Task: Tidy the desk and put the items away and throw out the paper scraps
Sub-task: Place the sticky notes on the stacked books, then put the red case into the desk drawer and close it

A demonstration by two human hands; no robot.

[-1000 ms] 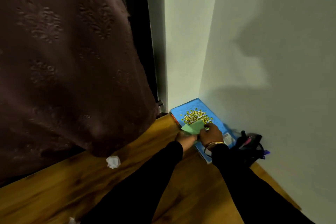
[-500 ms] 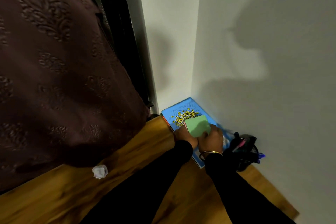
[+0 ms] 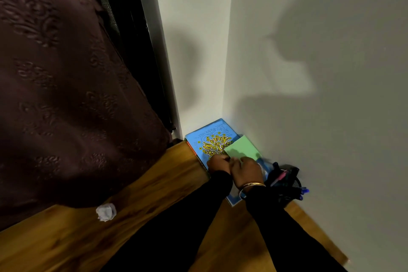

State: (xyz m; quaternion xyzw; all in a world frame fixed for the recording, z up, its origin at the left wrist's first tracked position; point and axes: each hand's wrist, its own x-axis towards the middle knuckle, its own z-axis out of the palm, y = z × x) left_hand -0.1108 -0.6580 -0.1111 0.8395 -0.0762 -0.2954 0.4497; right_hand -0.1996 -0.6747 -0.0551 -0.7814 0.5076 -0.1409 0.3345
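A blue book [image 3: 205,137] with yellow lettering lies in the far corner of the wooden desk [image 3: 154,185], against the white walls. A green paper pad [image 3: 241,149] rests flat on the book's right part. My left hand [image 3: 217,164] and my right hand [image 3: 248,171] sit side by side at the pad's near edge, fingers curled onto it. A gold bangle circles my right wrist. A crumpled white paper scrap [image 3: 106,211] lies on the desk at the left, apart from both hands.
A black mesh pen holder [image 3: 287,180] with pink and blue pens stands against the right wall, just right of my right hand. A dark brown patterned curtain [image 3: 66,95] hangs over the desk's left side. The desk's right edge runs along the wall.
The green pad went from tilted in my fingers to lying flat on the blue book, further right. Both hands followed it down. The view shifted slightly.
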